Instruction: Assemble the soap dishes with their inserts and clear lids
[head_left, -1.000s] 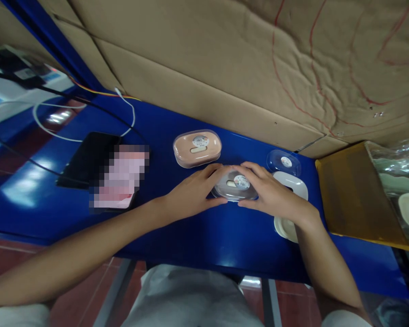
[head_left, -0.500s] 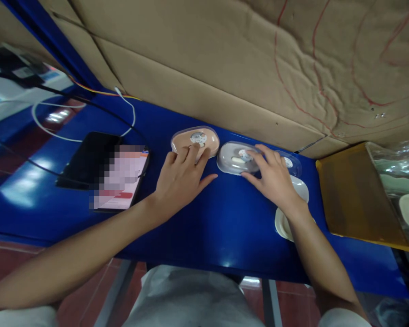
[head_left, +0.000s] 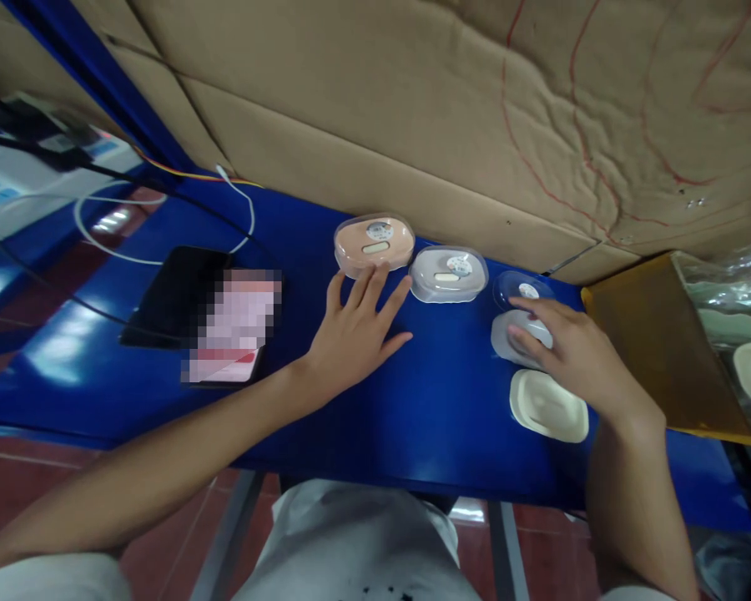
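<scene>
A peach oval box [head_left: 350, 246] with a clear cover, a round sticker and a pale slot stands near the cardboard. My left hand [head_left: 358, 334] lies with fingers spread at its front edge, fingertips touching or just before it. To its right is a similar whitish oval box [head_left: 422, 275] under a clear cover. My right hand [head_left: 579, 355] hovers over a translucent white oval piece [head_left: 504, 340], thumb and index finger apart; whether they touch it I cannot tell. Behind that piece lies a clear cover [head_left: 506, 286] with a sticker. A cream oval dish [head_left: 560, 413] sits in front.
Tall cardboard [head_left: 350, 108] walls the back of the blue table [head_left: 400, 417]. At right, an open carton [head_left: 651, 342] holds plastic-wrapped pieces. On the left lie a phone [head_left: 241, 325] with a lit screen, a black flat thing [head_left: 175, 288] and a white cable [head_left: 91, 238].
My right hand has moved right, from the whitish box to the white oval piece. My left hand has drawn back from the peach box's top to its front edge.
</scene>
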